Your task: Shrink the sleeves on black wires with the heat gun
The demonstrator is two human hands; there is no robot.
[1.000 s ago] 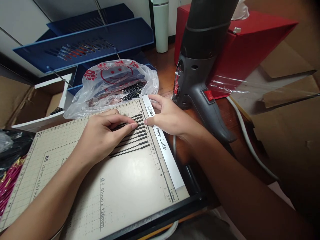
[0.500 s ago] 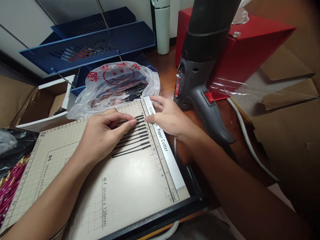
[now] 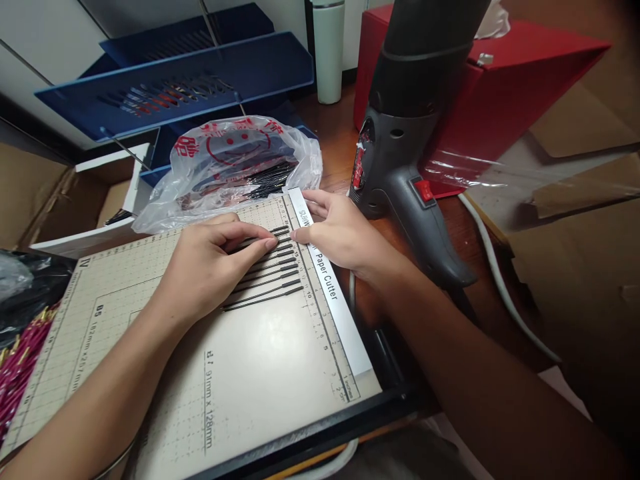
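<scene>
On a beige gridded paper cutter (image 3: pixel 270 347), several thin black cords with thicker black ends (image 3: pixel 293 275) lie side by side, their ends toward the white "Paper Cutter" strip (image 3: pixel 345 322). My left hand (image 3: pixel 213 267) pinches one black cord (image 3: pixel 281 237) near its thick end, between thumb and forefinger; the palm hides the far parts of some cords. My right hand (image 3: pixel 345 233) rests across the strip with its fingers apart. Its thumb tip is beside the pinched cord's end, and its other fingers reach over the strip's outer side.
Behind the board, a clear plastic bag (image 3: pixel 225 160) holds more black cords. A dark heat gun (image 3: pixel 400 160) stands close by my right hand, before a red box (image 3: pixel 520 100). Dark red cords (image 3: pixel 23 373) lie at far left. A blue rack (image 3: pixel 175 80) and pale green bottle (image 3: pixel 329 53) stand behind.
The view has shifted slightly. Both hands keep nearly the same places, my left still pinching the cord and my right still at the strip.
</scene>
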